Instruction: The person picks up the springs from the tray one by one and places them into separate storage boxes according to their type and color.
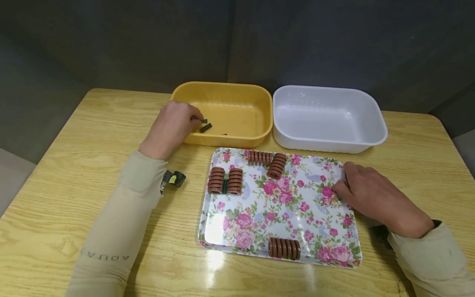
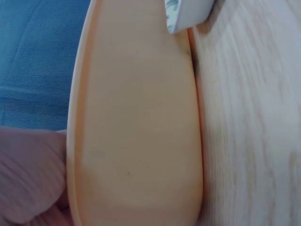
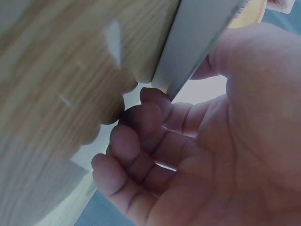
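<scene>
My left hand (image 1: 173, 126) reaches over the left end of the yellow bin (image 1: 237, 142), thumb and forefinger pinching a small dark coil spring (image 1: 204, 121). Just below those fingertips, another small dark spring (image 1: 205, 128) lies in the bin. At the right edge of the floral tray (image 1: 304, 222), my right hand (image 1: 375, 196) grips the rim, thumb on top and fingers curled beneath. In the right wrist view, those curled fingers (image 3: 124, 141) show under the tray's side. A green spring (image 1: 224, 186) stands between two brown coil springs (image 1: 216, 180) (image 1: 235, 181) on the tray.
More brown springs lie on the tray: two touching near its back edge (image 1: 259, 158) (image 1: 276, 166), one near the front (image 1: 284, 248). A white bin (image 1: 330, 144) sits right of the yellow one. A dark partition (image 1: 230, 41) rises behind the wooden table (image 1: 92, 165).
</scene>
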The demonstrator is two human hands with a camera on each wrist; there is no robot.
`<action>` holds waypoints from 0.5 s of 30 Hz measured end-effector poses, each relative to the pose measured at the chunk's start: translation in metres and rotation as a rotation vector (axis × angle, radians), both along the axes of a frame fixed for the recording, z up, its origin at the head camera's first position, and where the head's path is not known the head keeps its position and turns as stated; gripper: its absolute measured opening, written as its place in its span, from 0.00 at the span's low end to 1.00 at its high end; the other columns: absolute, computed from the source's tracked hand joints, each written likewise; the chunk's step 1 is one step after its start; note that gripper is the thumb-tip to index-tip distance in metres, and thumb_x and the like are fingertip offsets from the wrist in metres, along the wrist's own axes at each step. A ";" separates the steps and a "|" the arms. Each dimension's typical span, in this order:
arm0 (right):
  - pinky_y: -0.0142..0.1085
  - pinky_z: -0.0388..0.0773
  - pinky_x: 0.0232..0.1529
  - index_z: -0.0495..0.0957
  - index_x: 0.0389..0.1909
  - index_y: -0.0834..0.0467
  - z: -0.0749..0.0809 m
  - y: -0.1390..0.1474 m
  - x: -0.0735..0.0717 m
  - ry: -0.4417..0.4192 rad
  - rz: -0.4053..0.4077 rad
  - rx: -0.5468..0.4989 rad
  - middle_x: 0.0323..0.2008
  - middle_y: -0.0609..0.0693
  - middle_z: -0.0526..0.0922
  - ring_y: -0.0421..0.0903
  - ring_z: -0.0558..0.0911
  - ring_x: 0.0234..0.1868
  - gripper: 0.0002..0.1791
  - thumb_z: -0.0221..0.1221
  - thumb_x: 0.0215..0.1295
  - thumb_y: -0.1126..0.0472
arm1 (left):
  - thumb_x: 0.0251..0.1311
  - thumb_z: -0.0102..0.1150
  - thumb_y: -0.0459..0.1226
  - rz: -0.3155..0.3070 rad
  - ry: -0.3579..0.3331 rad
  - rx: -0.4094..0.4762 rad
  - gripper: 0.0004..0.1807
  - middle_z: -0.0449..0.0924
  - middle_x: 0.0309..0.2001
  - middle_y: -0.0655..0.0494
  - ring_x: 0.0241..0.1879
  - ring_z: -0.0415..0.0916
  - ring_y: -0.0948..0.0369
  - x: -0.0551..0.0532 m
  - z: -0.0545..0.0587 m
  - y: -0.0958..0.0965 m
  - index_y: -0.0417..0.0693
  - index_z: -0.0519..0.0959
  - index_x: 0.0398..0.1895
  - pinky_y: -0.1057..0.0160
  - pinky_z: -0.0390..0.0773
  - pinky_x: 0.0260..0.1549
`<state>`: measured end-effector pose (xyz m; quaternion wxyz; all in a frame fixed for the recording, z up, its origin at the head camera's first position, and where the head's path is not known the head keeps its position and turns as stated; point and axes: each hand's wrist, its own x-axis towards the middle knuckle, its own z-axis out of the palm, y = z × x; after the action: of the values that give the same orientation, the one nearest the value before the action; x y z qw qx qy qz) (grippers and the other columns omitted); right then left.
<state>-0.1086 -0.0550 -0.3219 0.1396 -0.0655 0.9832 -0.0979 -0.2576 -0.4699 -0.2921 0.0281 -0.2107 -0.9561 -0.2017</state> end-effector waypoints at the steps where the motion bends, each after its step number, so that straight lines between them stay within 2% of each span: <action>1: 0.37 0.63 0.32 0.67 0.36 0.61 0.000 0.000 0.000 -0.002 0.000 0.002 0.27 0.50 0.69 0.45 0.69 0.29 0.13 0.50 0.75 0.54 | 0.67 0.61 0.30 0.005 -0.003 0.001 0.10 0.91 0.46 0.46 0.33 0.79 0.56 0.000 0.000 0.000 0.42 0.90 0.45 0.57 0.80 0.40; 10: 0.36 0.63 0.32 0.67 0.36 0.60 0.000 0.001 0.001 -0.007 0.002 0.004 0.28 0.50 0.70 0.45 0.69 0.28 0.14 0.49 0.77 0.53 | 0.67 0.65 0.33 0.053 -0.009 0.012 0.09 0.91 0.47 0.44 0.44 0.87 0.51 0.000 0.000 0.002 0.40 0.90 0.45 0.51 0.84 0.50; 15: 0.36 0.63 0.31 0.67 0.36 0.60 0.000 0.002 0.001 -0.002 0.001 0.003 0.27 0.50 0.70 0.45 0.69 0.28 0.15 0.49 0.77 0.53 | 0.67 0.64 0.32 0.062 0.003 0.018 0.09 0.91 0.47 0.44 0.43 0.86 0.52 0.000 0.001 0.002 0.39 0.90 0.46 0.51 0.84 0.50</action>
<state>-0.1079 -0.0528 -0.3219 0.1409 -0.0658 0.9831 -0.0963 -0.2574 -0.4675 -0.2915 0.0377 -0.1811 -0.9603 -0.2088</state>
